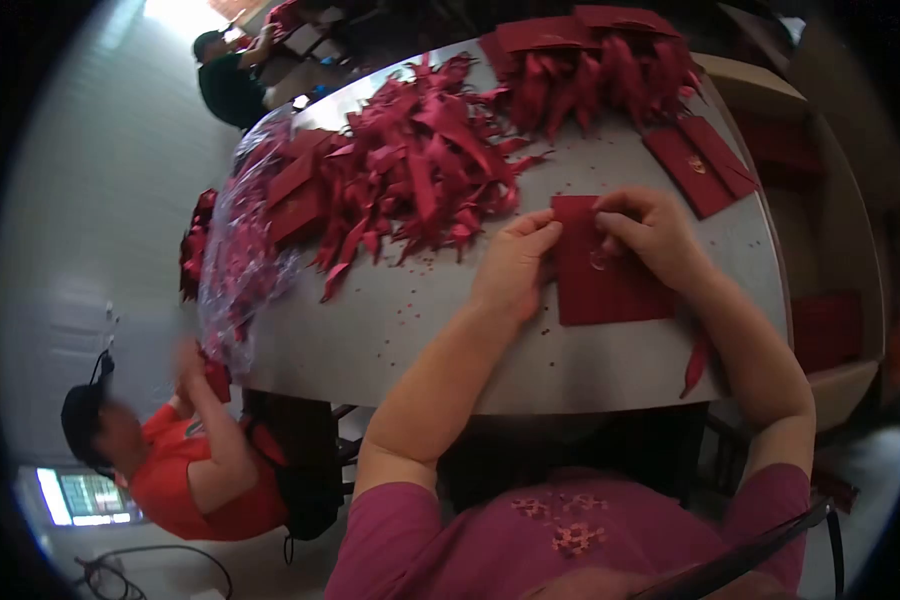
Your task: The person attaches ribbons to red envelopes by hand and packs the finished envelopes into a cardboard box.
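My left hand (pixel 518 262) pinches the upper left edge of the red card (pixel 610 285) near the table's (pixel 450 350) front edge; my right (pixel 650 235) curls, fingers bunched, over it.

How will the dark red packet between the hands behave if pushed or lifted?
Likely fairly stiff: the packet lies flat with straight edges and square corners. Probably light for its size, since it looks thin. The red strip by its lower right looks floppy, curving to a pointed end, and might drag along; I can't see whether they join.
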{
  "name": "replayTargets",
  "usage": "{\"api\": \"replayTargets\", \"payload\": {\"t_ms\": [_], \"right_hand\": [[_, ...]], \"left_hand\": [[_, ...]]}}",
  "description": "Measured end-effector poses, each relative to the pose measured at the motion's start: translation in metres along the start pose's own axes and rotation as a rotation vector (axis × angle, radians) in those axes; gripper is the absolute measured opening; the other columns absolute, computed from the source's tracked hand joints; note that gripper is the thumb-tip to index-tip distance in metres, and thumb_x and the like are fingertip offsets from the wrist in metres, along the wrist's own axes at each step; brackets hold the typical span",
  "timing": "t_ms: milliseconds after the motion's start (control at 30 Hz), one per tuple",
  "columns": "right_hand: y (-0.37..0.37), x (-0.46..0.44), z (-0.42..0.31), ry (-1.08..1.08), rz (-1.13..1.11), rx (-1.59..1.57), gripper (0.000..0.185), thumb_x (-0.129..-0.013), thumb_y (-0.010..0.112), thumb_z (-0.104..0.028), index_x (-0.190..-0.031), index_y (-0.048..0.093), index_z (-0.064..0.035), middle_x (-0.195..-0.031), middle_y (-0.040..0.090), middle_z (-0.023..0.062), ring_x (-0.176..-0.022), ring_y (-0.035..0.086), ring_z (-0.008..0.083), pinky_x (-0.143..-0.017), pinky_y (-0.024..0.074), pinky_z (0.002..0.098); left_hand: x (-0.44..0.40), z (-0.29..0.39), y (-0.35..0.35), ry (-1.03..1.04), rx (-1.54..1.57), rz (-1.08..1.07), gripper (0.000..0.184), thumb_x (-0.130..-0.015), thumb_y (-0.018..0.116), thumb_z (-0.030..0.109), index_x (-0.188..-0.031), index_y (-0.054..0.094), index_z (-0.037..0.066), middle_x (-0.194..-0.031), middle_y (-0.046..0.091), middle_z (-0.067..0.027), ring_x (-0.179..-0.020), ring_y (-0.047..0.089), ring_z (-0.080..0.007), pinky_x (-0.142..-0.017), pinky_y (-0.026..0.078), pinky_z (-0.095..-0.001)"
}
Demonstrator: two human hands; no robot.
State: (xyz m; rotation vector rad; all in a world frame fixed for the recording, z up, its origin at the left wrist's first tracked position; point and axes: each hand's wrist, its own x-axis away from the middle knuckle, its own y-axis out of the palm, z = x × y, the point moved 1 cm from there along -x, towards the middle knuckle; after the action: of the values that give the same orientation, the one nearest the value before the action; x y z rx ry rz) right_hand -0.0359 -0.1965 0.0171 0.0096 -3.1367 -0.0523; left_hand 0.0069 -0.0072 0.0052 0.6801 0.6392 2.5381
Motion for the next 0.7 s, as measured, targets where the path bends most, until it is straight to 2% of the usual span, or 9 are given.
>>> {"api": "replayTargets", "payload": {"t_ms": [133, 233, 300, 433, 700], "right_hand": [[-0.0017, 0.0004, 0.0005, 0.027, 0.034, 0.057, 0.014, -0.091, 0.061, -0.005, -0.103, 0.062, 0.0015, -0.082, 0.062, 0.0030, -0.066, 0.061, 0.0080, -0.061, 0.0551, 0.0241], [-0.0006, 0.0009, 0.0016, -0.004, 0.039, 0.086, 0.013, -0.091, 0.061, -0.006, -0.102, 0.062, 0.0013, -0.082, 0.062, 0.0022, -0.067, 0.060, 0.0074, -0.061, 0.0550, 0.0241], [0.0009, 0.0028, 0.0002, 0.061, 0.014, -0.036, 0.013, -0.090, 0.062, -0.006, -0.102, 0.062, 0.0011, -0.081, 0.062, 0.0015, -0.066, 0.059, 0.0071, -0.060, 0.0543, 0.0236], [0.0015, 0.0037, -0.0008, 0.148, 0.028, -0.086, 0.012, -0.089, 0.063, -0.006, -0.100, 0.063, 0.0003, -0.081, 0.062, 0.0006, -0.065, 0.058, 0.0062, -0.059, 0.0520, 0.0218], [0.0008, 0.0006, 0.0063, 0.093, 0.046, -0.032, 0.012, -0.089, 0.065, -0.008, -0.099, 0.064, -0.0022, -0.083, 0.062, -0.0002, -0.065, 0.058, 0.0050, -0.060, 0.0493, 0.0197]], "left_hand": [[0.0003, 0.0028, 0.0014, -0.007, -0.023, -0.008, 0.023, -0.094, 0.059, 0.010, -0.116, 0.060, 0.005, -0.108, 0.066, -0.0061, -0.094, 0.064, -0.0167, -0.083, 0.053, -0.0338], [0.0019, 0.0020, 0.0010, 0.003, -0.033, 0.022, 0.018, -0.094, 0.060, 0.011, -0.111, 0.061, 0.005, -0.105, 0.066, -0.0066, -0.093, 0.064, -0.0164, -0.084, 0.051, -0.0333], [0.0009, -0.0001, -0.0018, 0.000, -0.031, 0.015, 0.016, -0.094, 0.060, 0.011, -0.108, 0.061, 0.005, -0.104, 0.067, -0.0065, -0.092, 0.063, -0.0161, -0.084, 0.050, -0.0329], [0.0021, -0.0009, 0.0004, -0.014, -0.012, 0.042, 0.013, -0.094, 0.061, 0.013, -0.104, 0.060, 0.005, -0.099, 0.067, -0.0051, -0.089, 0.062, -0.0150, -0.084, 0.048, -0.0308], [0.0033, -0.0023, 0.0027, -0.028, -0.029, 0.047, 0.015, -0.094, 0.060, 0.014, -0.105, 0.059, 0.004, -0.101, 0.066, -0.0052, -0.093, 0.061, -0.0146, -0.086, 0.047, -0.0301]]}}
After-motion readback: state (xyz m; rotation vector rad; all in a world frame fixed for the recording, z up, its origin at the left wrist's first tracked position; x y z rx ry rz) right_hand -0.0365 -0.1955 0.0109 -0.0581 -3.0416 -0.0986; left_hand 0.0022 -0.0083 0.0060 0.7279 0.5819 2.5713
